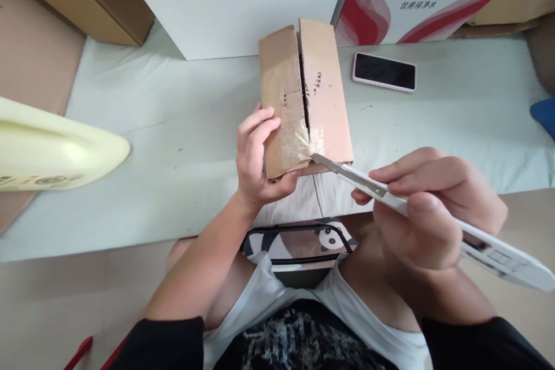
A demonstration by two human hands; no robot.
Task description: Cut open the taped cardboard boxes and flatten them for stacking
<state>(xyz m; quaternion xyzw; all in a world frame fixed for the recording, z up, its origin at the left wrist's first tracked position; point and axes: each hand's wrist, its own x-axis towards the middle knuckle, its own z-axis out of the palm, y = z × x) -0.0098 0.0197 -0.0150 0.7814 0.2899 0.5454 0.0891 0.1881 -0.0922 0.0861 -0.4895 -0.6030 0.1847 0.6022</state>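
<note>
A small cardboard box [325, 81] lies on the pale green cloth, a dark gap running between its two top flaps. Clear, wrinkled tape covers the near end of that gap. My left hand [258, 156] grips the box at its near left corner, fingers on the left flap and thumb along the near edge. A white utility knife [394, 201] is held in my right hand [429, 202], between thumb and fingers. Its blade is out, and the tip is at the taped near end of the box.
Behind the box stand a white carton [243, 6] and a red-and-white carton [416, 6]. A phone [384, 71] lies to the right on the cloth [208, 98]. A pale yellow object [60, 147] juts in from the left. Below the cloth's near edge is a panda-patterned item [295, 243].
</note>
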